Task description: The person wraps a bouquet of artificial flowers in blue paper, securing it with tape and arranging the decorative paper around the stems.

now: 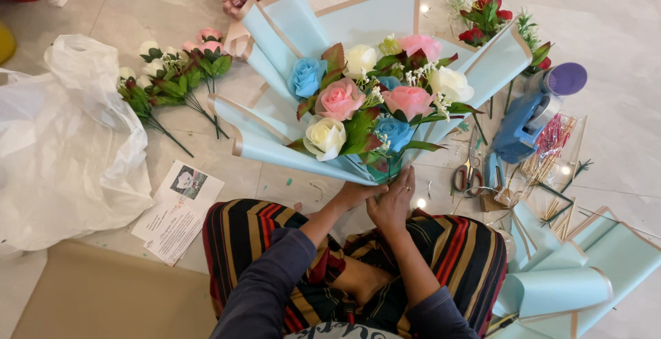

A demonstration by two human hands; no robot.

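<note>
We sit with both arms reaching forward from the bottom of the view, sleeves dark blue-grey and pushed up to mid-forearm; our left hand (359,193) lies low and turned inward, its fingers curled closed and mostly hidden behind the right; our right hand (392,202) rests back-up, fingers stretched forward and pressed together, a ring on one finger; the two hands touch, the right overlapping the left; both wrists are bent slightly; our forearms converge from elbows spread wide over the lap.
</note>
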